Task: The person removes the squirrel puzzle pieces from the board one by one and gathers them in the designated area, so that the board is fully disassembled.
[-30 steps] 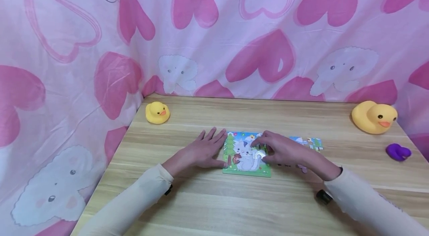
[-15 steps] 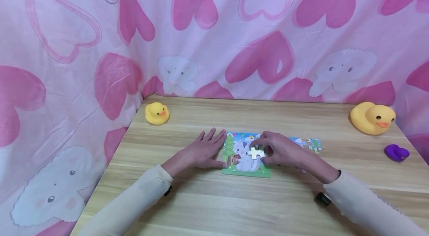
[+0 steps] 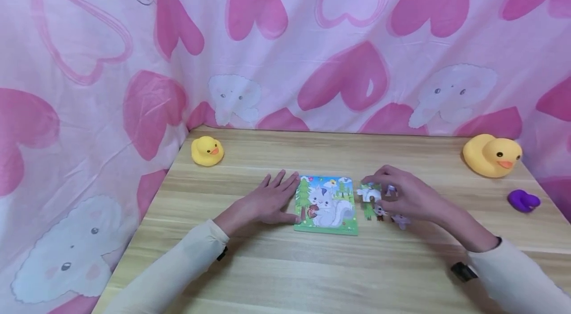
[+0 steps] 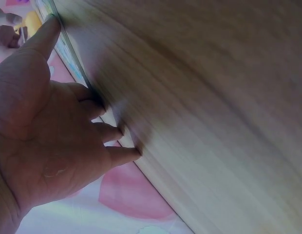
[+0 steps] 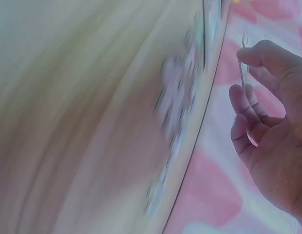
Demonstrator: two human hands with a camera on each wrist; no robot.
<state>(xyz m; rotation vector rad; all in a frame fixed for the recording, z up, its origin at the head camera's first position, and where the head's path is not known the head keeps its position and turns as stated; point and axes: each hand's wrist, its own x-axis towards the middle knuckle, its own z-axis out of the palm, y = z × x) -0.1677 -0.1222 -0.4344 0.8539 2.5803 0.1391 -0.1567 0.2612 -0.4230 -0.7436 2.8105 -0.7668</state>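
Note:
A square squirrel picture board [image 3: 327, 210] lies flat on the wooden table in the head view. My left hand [image 3: 272, 200] rests at its left side, fingers spread and mostly straight, with thumb tip and index fingertip right at the edge. In the left wrist view that hand [image 4: 53, 126] shows its palm side. To the right of the board, my right hand [image 3: 410, 195] pinches a jigsaw piece [image 3: 368, 194] between thumb and fingers. The right wrist view shows this piece [image 5: 243, 70] edge-on, as a thin sliver held above the table. Loose jigsaw pieces [image 3: 380, 212] lie beneath the right hand, partly hidden by it.
A small yellow rubber duck [image 3: 207, 151] sits at the back left of the table [image 3: 276, 274]. At the right stand a larger yellow duck [image 3: 492, 156] and a small purple duck [image 3: 524, 201]. A pink heart-patterned curtain [image 3: 339, 76] hangs behind and along the left side.
My right hand has moved right, off the board and over the loose pieces, carrying the pinched jigsaw piece. The squirrel picture is now uncovered. My left hand has stayed in place.

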